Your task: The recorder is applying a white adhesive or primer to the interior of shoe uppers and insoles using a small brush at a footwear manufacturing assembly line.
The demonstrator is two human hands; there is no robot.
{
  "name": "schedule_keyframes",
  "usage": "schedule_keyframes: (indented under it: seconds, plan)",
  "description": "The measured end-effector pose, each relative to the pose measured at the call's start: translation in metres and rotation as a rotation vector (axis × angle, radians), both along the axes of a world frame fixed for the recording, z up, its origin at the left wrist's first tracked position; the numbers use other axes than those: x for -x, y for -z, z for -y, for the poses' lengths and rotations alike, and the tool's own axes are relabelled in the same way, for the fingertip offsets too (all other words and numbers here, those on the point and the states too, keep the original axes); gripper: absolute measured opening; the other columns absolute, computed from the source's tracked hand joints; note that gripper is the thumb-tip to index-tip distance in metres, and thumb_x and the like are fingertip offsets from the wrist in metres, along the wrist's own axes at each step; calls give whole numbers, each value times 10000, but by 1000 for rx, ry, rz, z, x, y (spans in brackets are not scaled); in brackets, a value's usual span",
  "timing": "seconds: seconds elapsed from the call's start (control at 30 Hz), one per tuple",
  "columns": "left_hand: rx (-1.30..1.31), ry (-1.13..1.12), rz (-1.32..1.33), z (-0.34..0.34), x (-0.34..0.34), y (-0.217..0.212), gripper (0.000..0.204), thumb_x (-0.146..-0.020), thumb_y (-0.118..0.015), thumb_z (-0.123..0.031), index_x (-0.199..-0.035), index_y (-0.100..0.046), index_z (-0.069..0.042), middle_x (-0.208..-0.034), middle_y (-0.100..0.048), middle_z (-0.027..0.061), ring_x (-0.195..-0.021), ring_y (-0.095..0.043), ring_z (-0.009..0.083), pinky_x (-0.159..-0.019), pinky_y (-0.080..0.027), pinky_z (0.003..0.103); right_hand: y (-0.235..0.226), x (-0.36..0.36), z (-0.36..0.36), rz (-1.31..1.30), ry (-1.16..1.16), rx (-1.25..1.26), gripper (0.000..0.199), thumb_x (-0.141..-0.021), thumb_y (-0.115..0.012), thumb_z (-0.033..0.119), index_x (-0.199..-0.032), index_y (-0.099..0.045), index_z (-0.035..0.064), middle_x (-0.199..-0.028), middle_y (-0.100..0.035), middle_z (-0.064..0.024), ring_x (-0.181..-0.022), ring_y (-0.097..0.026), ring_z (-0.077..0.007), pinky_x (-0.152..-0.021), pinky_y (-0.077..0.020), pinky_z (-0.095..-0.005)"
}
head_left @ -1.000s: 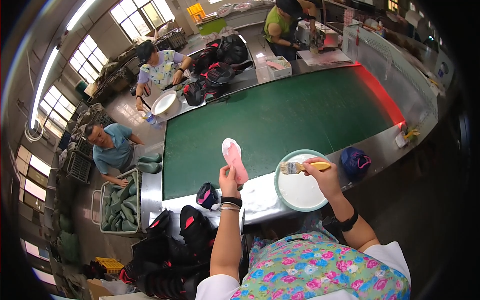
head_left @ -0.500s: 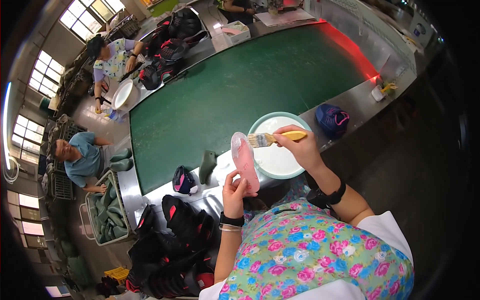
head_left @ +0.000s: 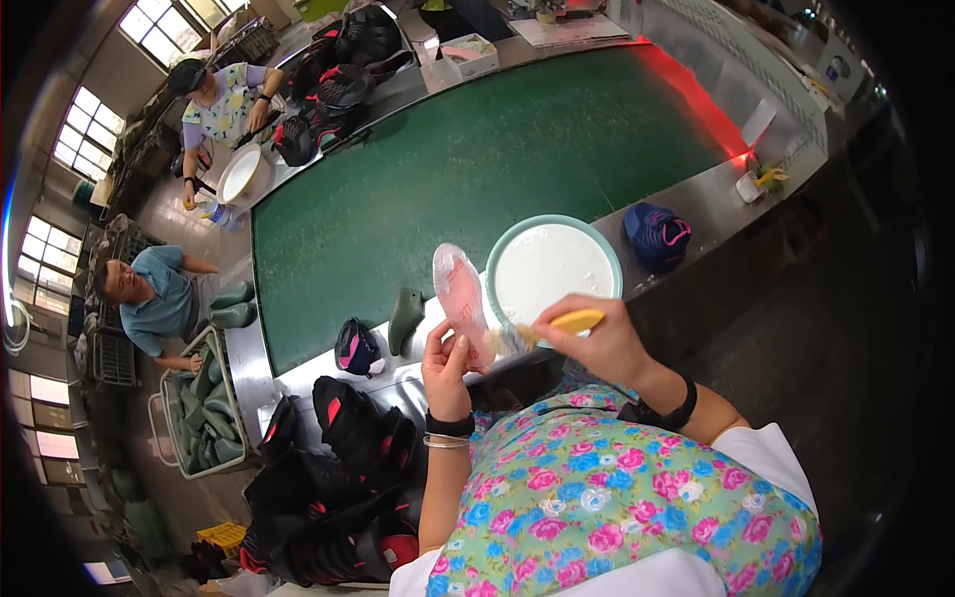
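Your left hand (head_left: 446, 366) grips the pink sole (head_left: 461, 298) upright, just beside the white glue bowl (head_left: 553, 267) on the counter (head_left: 696, 204). Your right hand (head_left: 597, 343) has its fingers closed around the yellow-handled brush (head_left: 552, 326), bristles touching the sole. Brush evenly, edge to edge.

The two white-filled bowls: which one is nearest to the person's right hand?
The green-rimmed bowl just beyond the right hand; the other bowl sits far across the green belt by a co-worker.
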State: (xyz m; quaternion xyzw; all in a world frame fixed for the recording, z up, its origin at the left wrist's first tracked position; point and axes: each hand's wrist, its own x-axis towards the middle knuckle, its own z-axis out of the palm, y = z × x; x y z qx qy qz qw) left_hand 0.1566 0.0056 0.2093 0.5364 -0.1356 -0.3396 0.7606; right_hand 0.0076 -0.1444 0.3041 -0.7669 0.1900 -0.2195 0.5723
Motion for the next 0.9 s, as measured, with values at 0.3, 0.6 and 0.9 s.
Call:
schedule_keyframes:
  seconds: [0.3,0.6,0.9]
  plan:
    - [60,-3,-68,1,6,-5,302,-896,-540,-84,-1185,-486,-15,-805,-603,44,-635,-553,91,-488,-475,234,10,-17,-4,136,121,150,116,-767,-688,74,-849,-654,-1,-808,-655,-107,-754,-647,-174,-674,-490,-256]
    - [-53,84,46,-5,9,-5,300,-883,-557,-85,-1173,-546,-10,-890,-625,29,-651,-527,58,-473,-394,186,5,-32,32,133,265,5,120,-791,-671,112,-835,-660,1,-729,-653,-60,-659,-599,-99,-592,-469,-243]
    - [-102,60,-8,-11,3,3,335,-867,-573,-80,-1194,-549,-8,-916,-639,62,-664,-556,80,-488,-431,199,12,-24,0,48,23,87,131,-775,-686,106,-835,-661,-7,-770,-662,-84,-715,-630,-129,-647,-486,-255]
